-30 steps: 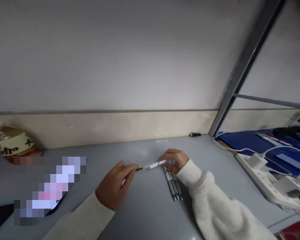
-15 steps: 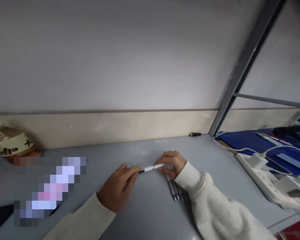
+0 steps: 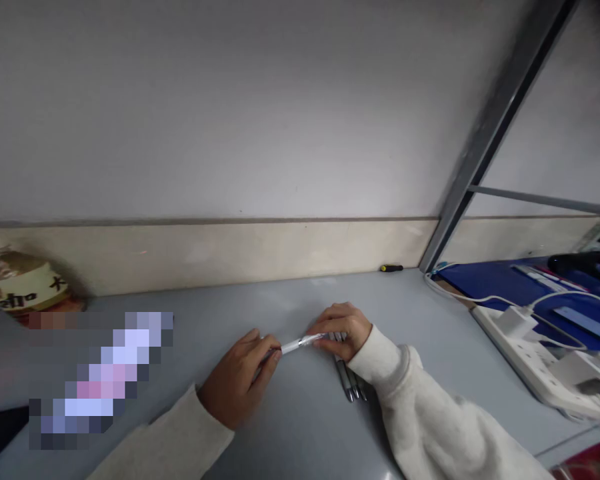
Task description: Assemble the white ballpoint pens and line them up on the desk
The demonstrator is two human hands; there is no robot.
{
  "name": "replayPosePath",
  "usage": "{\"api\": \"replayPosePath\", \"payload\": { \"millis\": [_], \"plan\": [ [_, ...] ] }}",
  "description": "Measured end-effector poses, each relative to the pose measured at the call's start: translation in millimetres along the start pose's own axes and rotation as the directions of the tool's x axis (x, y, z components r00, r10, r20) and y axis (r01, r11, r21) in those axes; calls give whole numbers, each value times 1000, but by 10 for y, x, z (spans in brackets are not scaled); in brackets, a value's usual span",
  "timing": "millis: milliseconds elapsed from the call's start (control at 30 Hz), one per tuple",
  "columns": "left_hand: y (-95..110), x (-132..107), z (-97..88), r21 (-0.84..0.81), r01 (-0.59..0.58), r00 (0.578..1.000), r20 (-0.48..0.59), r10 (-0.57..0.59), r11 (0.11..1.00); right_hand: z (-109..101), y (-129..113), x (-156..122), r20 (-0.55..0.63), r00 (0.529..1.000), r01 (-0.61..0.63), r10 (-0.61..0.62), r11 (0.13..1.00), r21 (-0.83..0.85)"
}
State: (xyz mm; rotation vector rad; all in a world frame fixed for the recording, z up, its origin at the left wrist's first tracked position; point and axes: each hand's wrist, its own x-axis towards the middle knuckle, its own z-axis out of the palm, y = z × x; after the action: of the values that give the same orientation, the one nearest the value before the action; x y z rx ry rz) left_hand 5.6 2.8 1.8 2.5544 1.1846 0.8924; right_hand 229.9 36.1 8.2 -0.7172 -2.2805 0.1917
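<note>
A white pen with a silver band spans the gap between my two hands, just above the grey table. The fingers of my left hand pinch its left end. My right hand closes on its right end with thumb and fingers. Below the right hand, several grey-white pens with silver ends lie side by side on the table; that hand hides their upper parts.
A white power strip with plugged chargers and cables is at the right, beside a blue mat holding pens. A small yellow-black screwdriver lies by the wall. A labelled bottle and a pixelated object are at the left.
The black part beside my left fingers no longer shows, and a silver band now shows near my right fingers. The left hand is slightly further along the pen; the loose pens have stayed put.
</note>
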Motion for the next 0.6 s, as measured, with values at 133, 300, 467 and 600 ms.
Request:
{"api": "replayPosePath", "payload": {
  "millis": [133,300,467,600],
  "plan": [
    [2,1,-8,2,-31,999,-34,31,1000,1,-44,13,-1,998,-64,65,991,121],
    [-4,3,-21,11,-77,995,-62,78,997,-4,-127,4,82,950,-313,302,921,234],
    [-14,2,-22,21,-127,990,-51,128,992,-27,-170,2,199,881,-472,428,811,346],
    [-30,-3,-22,41,-167,985,-46,169,985,-12,-162,-1,227,850,-527,475,763,375]
  ]
}}
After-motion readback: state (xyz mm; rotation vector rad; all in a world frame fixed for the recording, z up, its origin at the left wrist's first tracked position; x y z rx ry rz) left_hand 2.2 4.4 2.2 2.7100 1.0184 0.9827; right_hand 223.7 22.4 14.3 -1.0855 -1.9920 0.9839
